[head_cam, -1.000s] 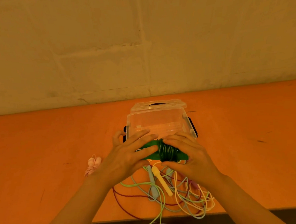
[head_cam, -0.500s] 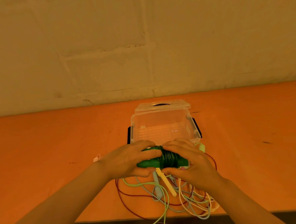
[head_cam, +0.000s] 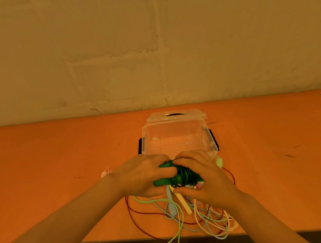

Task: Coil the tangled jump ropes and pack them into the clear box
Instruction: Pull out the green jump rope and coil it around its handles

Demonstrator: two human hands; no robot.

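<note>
Green jump rope [head_cam: 179, 176]: just below frame centre, its cord wound tightly round its two green handles into one compact bundle, held in the air right in front of the near wall of the clear box.
Left hand [head_cam: 142, 176]: grip closed round the left end of the bundle, thumb across the handle, fingers curled over the top; this likely steadies the handles while the winding is finished.
Right hand [head_cam: 205, 180]: grip also closed, fingers arched over the coils and thumb beneath, seemingly pinching the last turns so they do not spring loose.
Clear box [head_cam: 211, 144]: centre of the frame, open, nothing visible inside, its lid [head_cam: 176, 115] lying behind it toward the wall; it sits just beyond the hands, a short reach for the drop.
Tangled ropes [head_cam: 202, 217]: lower centre, beneath and nearer than the hands, a loose heap of pale green, dark red, yellow and blue-grey cords with a cream handle [head_cam: 182, 203]; some strands hang over the near edge.
Pale handle [head_cam: 105, 173]: left of the left wrist, partly hidden.
Tabletop [head_cam: 55, 160]: orange, scuffed with small dark marks.
Wall [head_cam: 115, 49]: plain, patched plaster filling the upper half.
</note>
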